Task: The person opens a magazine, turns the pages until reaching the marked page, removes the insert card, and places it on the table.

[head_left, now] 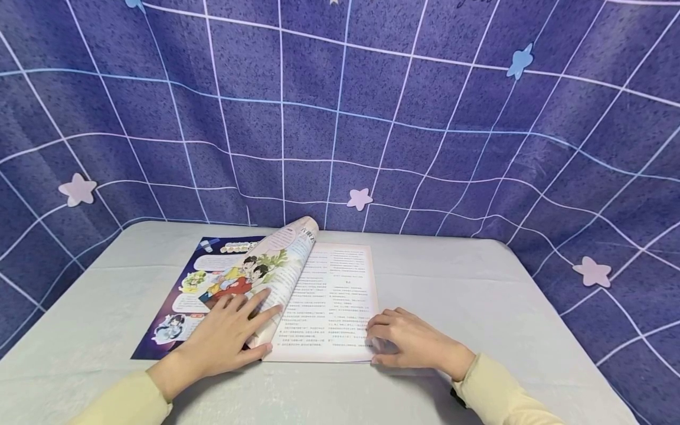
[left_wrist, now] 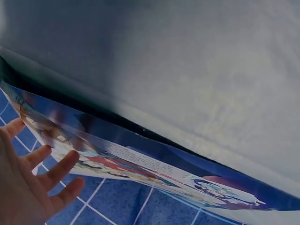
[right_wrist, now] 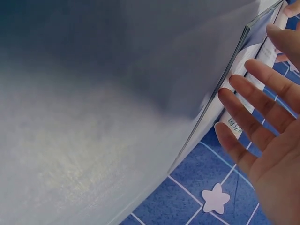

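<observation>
An open magazine lies on the table, its right page covered in small columns of text. A turned page with a colour drawing of people bulges upward over the dark purple left page. My left hand rests on the lower part of that curled page, fingers spread. At the lower right edge of the text page is my right hand, fingers bent loosely and touching the margin. In the right wrist view, the right hand's fingers extend beside the magazine's edge without a visible pinch.
A pale cloth covers the table around the magazine. Behind and along both sides hangs a blue curtain with white grid lines and star shapes. A small black item shows at the right sleeve cuff.
</observation>
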`<state>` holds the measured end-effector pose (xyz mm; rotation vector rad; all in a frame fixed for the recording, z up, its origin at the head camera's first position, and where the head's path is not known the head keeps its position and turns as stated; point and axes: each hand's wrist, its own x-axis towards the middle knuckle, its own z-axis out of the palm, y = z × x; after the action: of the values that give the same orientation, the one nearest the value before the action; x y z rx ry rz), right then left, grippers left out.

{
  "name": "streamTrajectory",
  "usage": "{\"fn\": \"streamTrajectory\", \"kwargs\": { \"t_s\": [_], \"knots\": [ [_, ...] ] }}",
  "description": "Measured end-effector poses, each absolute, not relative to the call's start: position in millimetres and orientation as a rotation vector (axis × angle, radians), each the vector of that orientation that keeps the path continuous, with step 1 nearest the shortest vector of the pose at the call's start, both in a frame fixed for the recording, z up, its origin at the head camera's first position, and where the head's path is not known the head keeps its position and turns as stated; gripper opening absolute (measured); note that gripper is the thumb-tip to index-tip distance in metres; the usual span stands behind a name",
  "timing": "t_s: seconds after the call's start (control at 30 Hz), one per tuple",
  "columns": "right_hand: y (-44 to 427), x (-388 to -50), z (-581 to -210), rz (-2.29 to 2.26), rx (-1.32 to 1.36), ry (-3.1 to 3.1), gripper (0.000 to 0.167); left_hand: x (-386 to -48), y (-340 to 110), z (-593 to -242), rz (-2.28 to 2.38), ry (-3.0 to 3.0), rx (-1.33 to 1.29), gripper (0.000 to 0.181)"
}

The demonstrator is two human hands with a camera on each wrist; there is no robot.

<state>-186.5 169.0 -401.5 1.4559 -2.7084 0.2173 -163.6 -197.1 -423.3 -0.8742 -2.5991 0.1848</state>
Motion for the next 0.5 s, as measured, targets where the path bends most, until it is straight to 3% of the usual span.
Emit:
{"fn": "streamTrajectory", "kwargs": {
  "t_s": [0.5],
  "knots": [
    [170.2,-188.9,-401.0,0.212,1.505,-2.612,0.019,-164.6,-198.0,-424.1,0.089,-2.513,-1.023,0.049]
  ]
}}
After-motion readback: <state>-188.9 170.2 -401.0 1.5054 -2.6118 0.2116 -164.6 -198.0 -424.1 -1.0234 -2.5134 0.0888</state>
